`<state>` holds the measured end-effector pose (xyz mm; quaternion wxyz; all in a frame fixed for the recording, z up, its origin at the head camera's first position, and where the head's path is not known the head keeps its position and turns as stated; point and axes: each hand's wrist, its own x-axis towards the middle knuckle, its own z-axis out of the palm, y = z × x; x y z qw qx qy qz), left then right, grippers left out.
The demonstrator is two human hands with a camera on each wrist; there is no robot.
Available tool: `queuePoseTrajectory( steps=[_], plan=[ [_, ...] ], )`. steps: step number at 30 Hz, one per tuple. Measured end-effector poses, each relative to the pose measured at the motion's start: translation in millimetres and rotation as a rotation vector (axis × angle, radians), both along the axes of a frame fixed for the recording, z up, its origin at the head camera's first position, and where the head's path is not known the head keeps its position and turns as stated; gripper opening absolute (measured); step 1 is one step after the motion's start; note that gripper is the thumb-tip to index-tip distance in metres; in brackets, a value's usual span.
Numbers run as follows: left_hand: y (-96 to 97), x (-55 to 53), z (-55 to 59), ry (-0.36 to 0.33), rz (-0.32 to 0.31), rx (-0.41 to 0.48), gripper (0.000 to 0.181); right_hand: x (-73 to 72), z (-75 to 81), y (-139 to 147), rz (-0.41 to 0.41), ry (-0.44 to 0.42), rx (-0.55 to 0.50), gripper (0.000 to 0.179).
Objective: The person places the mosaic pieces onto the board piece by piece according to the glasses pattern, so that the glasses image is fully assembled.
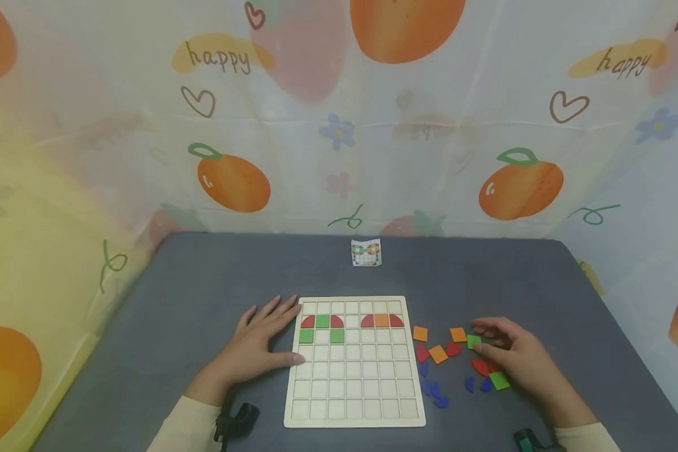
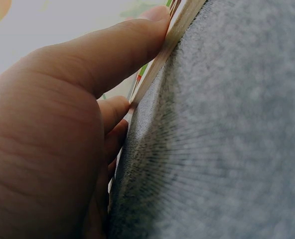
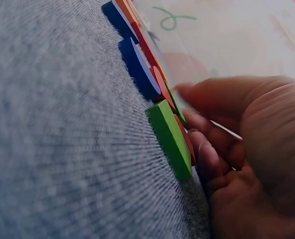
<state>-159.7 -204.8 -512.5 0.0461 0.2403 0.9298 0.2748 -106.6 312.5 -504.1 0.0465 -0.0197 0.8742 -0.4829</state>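
Note:
A pale gridded board lies on the table; red quarter-round, green square and orange square tiles fill some cells in its upper rows. My left hand rests at the board's left edge, fingers spread and thumb touching the rim. In the left wrist view the thumb lies against the wooden edge. Over the loose tiles at the right is my right hand, its thumb and index finger apart around a small green square tile. Below the palm lie red tiles and another green square tile.
Between board and right hand lie orange squares, red pieces and several blue curved pieces. A small printed pattern card is at the back of the grey table. A fruit-patterned cloth hangs behind.

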Motion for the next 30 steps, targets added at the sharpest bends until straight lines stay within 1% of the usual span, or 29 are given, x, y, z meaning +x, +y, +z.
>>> queuePoseTrajectory(
  steps=[6, 10, 14, 18, 22, 24, 26, 30],
  plan=[
    [-0.8, -0.2, -0.3, -0.001, -0.004, 0.004, 0.104, 0.4, 0.9, -1.3, 0.033, -0.004, 0.009, 0.038],
    [-1.0, -0.3, -0.7, 0.000, -0.004, 0.008, 0.104, 0.9, 1.8, -1.0, 0.069, 0.027, 0.026, 0.035],
    [-0.6, -0.3, -0.5, 0.001, 0.001, 0.005, 0.104, 0.2, 2.2, -0.9, 0.095, 0.073, 0.065, 0.034],
    [-0.1, 0.1, 0.9, -0.002, 0.006, 0.000, 0.104, -0.1, 1.1, -2.4, 0.073, 0.131, 0.100, 0.035],
    [-0.2, 0.2, 1.7, -0.002, 0.006, -0.001, 0.104, 1.8, 1.1, -4.1, 0.037, 0.169, 0.085, 0.036],
    [-0.2, 0.1, 1.5, 0.002, 0.004, -0.001, 0.104, 2.8, 2.0, -4.7, 0.022, 0.162, 0.054, 0.037],
    [-0.1, 0.1, 1.6, 0.005, 0.002, -0.001, 0.104, 2.8, 3.2, -5.2, 0.005, 0.135, 0.036, 0.035],
    [0.0, 0.6, 2.4, 0.004, -0.003, 0.008, 0.104, 2.1, 5.5, -6.5, -0.029, 0.097, 0.049, 0.032]
  ],
)
